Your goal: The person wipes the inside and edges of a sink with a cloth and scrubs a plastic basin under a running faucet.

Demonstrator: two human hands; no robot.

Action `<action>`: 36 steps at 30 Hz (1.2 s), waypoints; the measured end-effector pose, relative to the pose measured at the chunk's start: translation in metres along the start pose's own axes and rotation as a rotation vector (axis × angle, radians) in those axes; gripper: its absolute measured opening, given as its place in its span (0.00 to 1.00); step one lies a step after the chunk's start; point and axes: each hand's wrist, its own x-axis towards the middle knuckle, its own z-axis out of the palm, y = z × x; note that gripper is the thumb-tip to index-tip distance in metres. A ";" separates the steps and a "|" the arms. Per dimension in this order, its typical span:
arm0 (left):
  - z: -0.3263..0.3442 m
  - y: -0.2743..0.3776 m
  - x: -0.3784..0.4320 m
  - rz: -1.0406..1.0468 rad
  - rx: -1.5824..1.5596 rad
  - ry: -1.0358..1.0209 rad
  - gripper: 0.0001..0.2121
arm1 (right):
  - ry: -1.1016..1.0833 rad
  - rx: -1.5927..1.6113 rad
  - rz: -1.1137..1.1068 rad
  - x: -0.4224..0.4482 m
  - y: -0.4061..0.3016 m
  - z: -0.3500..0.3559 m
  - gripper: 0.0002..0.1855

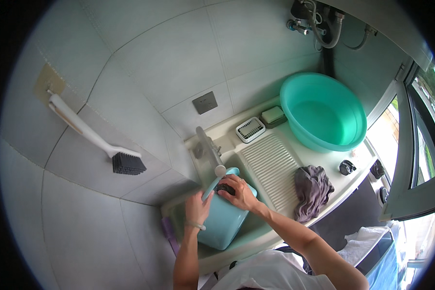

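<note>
A light-blue plastic bucket (221, 221) lies tilted in the laundry sink (261, 224), its mouth towards the tap (211, 152). My left hand (198, 206), with a bracelet at the wrist, grips the bucket's rim on the left. My right hand (239, 192), a ring on one finger, holds a dark scrubbing pad or cloth (224, 189) against the bucket near its rim. The fingers partly cover this dark thing, so its exact kind cannot be told. The tap's spout hangs just above the bucket's rim. The inside of the bucket is mostly hidden.
Right of the basin are a ribbed washboard (270, 170), a crumpled dark cloth (311, 192) and a large green tub (322, 112). A white soap dish (250, 129) and a bar of soap (272, 114) sit behind. A scrubbing brush (94, 134) hangs on the left wall. An open window (402, 145) stands right.
</note>
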 end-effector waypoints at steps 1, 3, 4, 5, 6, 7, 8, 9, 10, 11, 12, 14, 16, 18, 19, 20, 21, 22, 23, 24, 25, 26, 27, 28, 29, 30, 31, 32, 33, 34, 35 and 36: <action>0.000 0.001 -0.003 0.008 0.000 -0.007 0.21 | 0.009 -0.003 0.005 0.001 0.008 -0.003 0.17; -0.005 0.002 -0.017 -0.139 -0.049 -0.038 0.18 | 0.110 -0.089 0.108 0.005 0.036 -0.014 0.17; -0.005 0.004 -0.023 -0.132 -0.050 -0.047 0.18 | 0.159 -0.278 0.197 0.007 0.059 -0.019 0.18; -0.004 0.007 -0.027 -0.112 -0.085 -0.002 0.17 | 0.191 -0.263 0.309 0.007 0.089 -0.024 0.19; -0.005 0.005 -0.032 -0.104 -0.116 0.052 0.16 | 0.145 -0.185 0.340 0.012 0.098 -0.027 0.18; -0.003 0.001 -0.038 -0.102 -0.116 0.050 0.16 | 0.099 -0.108 0.370 0.014 0.106 -0.029 0.17; 0.001 -0.004 -0.043 -0.143 -0.153 0.077 0.15 | 0.053 0.046 0.372 0.011 0.112 -0.030 0.17; 0.002 -0.015 -0.053 -0.202 -0.180 0.115 0.14 | 0.037 0.057 0.371 0.010 0.099 -0.022 0.17; 0.004 -0.029 -0.064 -0.114 -0.209 0.221 0.13 | 0.077 0.006 0.324 0.009 0.080 -0.014 0.17; 0.007 -0.042 -0.074 -0.125 -0.205 0.224 0.13 | 0.120 -0.049 0.277 0.005 0.061 -0.010 0.16; 0.010 -0.053 -0.084 -0.155 -0.255 0.271 0.14 | 0.129 -0.087 0.200 0.001 0.037 -0.010 0.16; 0.012 -0.062 -0.092 -0.236 -0.311 0.321 0.16 | 0.062 0.021 0.101 -0.015 0.018 -0.002 0.16; 0.011 -0.076 -0.098 -0.247 -0.344 0.316 0.14 | 0.029 0.112 0.049 -0.016 -0.016 -0.004 0.16; 0.008 -0.085 -0.101 -0.252 -0.377 0.311 0.12 | -0.029 -0.069 -0.021 -0.007 -0.022 -0.008 0.15; 0.006 -0.083 -0.095 -0.191 -0.305 0.307 0.10 | 0.050 -0.094 0.002 0.001 -0.004 -0.007 0.14; 0.005 -0.080 -0.090 -0.130 -0.235 0.302 0.08 | 0.098 -0.030 0.116 0.009 0.026 -0.006 0.14; 0.001 -0.076 -0.082 -0.127 -0.239 0.297 0.08 | 0.150 0.033 0.232 0.010 0.059 -0.006 0.14; -0.007 -0.069 -0.070 -0.011 -0.090 0.374 0.08 | 0.075 0.113 0.356 0.006 0.091 -0.009 0.14; -0.014 -0.062 -0.060 0.106 0.062 0.449 0.10 | -0.001 0.194 0.478 0.003 0.112 -0.011 0.15; -0.024 -0.056 -0.055 0.093 0.037 0.410 0.11 | -0.035 0.132 0.485 -0.004 0.114 -0.005 0.16; -0.030 -0.061 -0.051 0.091 0.042 0.417 0.11 | -0.040 0.135 0.478 -0.006 0.109 0.000 0.16; -0.040 -0.072 -0.047 -0.056 -0.008 0.177 0.12 | 0.072 0.163 0.467 -0.005 0.105 0.008 0.16; -0.045 -0.078 -0.045 -0.204 -0.059 -0.073 0.12 | 0.185 0.191 0.464 -0.008 0.098 0.015 0.16; -0.044 -0.067 -0.039 -0.207 -0.059 -0.047 0.14 | 0.200 0.204 0.459 -0.010 0.090 0.016 0.15; -0.042 -0.068 -0.035 -0.206 -0.058 -0.050 0.14 | 0.202 0.205 0.462 -0.013 0.082 0.018 0.15; -0.038 -0.069 -0.030 -0.233 -0.029 -0.028 0.16 | 0.270 0.209 0.439 -0.017 0.074 0.019 0.15; -0.035 -0.073 -0.027 -0.262 0.002 -0.005 0.19 | 0.336 0.214 0.416 -0.020 0.063 0.022 0.14; -0.032 -0.076 -0.027 -0.260 0.005 -0.009 0.19 | 0.359 0.129 0.314 -0.026 0.051 0.025 0.14; -0.027 -0.078 -0.029 -0.179 -0.079 0.109 0.20 | 0.371 0.136 0.271 -0.030 0.037 0.027 0.14; -0.024 -0.079 -0.031 -0.100 -0.163 0.227 0.22 | 0.362 0.116 0.215 -0.035 0.014 0.027 0.13; -0.023 -0.079 -0.031 -0.098 -0.164 0.219 0.22 | 0.356 0.094 0.160 -0.040 -0.009 0.027 0.13; -0.022 -0.077 -0.030 -0.199 -0.124 0.186 0.22 | 0.335 0.079 0.092 -0.047 -0.023 0.032 0.13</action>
